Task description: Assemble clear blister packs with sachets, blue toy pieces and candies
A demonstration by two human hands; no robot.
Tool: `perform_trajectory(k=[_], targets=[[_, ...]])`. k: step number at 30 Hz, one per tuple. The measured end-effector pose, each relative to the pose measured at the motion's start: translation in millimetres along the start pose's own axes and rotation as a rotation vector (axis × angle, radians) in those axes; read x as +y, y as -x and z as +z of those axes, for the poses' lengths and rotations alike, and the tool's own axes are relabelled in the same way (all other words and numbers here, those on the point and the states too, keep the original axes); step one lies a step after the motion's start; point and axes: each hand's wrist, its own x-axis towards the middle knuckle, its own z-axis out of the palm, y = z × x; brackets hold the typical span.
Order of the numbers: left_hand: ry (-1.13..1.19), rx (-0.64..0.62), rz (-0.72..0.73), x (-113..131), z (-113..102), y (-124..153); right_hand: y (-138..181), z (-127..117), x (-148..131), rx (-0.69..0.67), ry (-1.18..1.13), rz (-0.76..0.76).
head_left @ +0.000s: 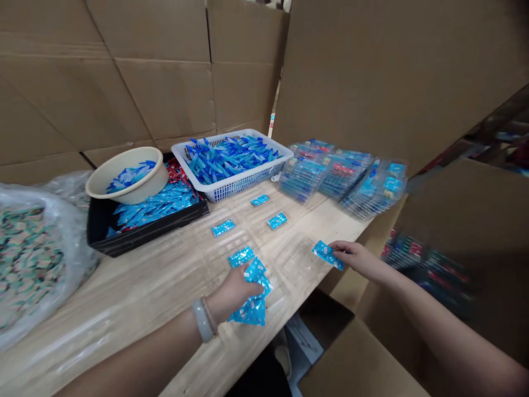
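Observation:
My left hand [236, 292] is closed around several blue patterned packets [255, 275], low over the wooden table. My right hand [349, 256] pinches one blue packet [324, 251] by its end, above a clear plastic tray [298, 259] near the table's front edge. Clear trays are spread over the wood under and around my left hand, their outlines faint. Single blue packets lie farther back: one on the left [223, 227], one on the right [276, 220] and one at the rear [260, 200]. Another packet [241, 256] shows just beyond my left fingers.
A white basket [231, 190] of blue pen-like pieces stands at the back. Left of it, a cream bowl [144, 190] rests on a black box [165, 225] of packets. Stacks of filled trays [345, 173] stand right. A plastic bag [68, 259] of small pieces sits far left.

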Motion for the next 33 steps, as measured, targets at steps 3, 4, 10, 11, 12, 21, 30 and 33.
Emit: perform_trajectory(k=[3,4,10,11,12,21,30,33], targets=[[-0.226,0.007,0.055,-23.5,13.1,0.3,-16.4,-15.1,5.4,-0.139,0.204,-0.039],[-0.277,0.016,0.070,-29.5,18.6,-1.4,-23.2,-15.6,0.0,-0.190,0.310,-0.044],[-0.232,0.252,0.358,-50.3,37.5,-8.8,-31.4,14.4,-39.8,-0.126,0.726,-0.066],[-0.228,0.281,0.375,-51.7,37.6,-9.4,-24.1,23.4,-42.2,-0.055,0.731,-0.093],[-0.239,0.290,0.376,-52.7,37.0,-10.2,-14.8,33.4,-43.3,-0.015,0.717,-0.132],[-0.423,0.212,0.400,-56.5,29.9,-22.0,86.6,122.4,-46.2,0.021,0.437,-0.194],[-0.568,0.322,0.469,-63.2,42.3,-17.6,104.5,190.6,-23.5,0.157,0.066,0.019],[-0.414,0.388,0.540,-51.8,25.4,-12.8,109.1,174.8,-15.8,0.146,-0.201,-0.056]])
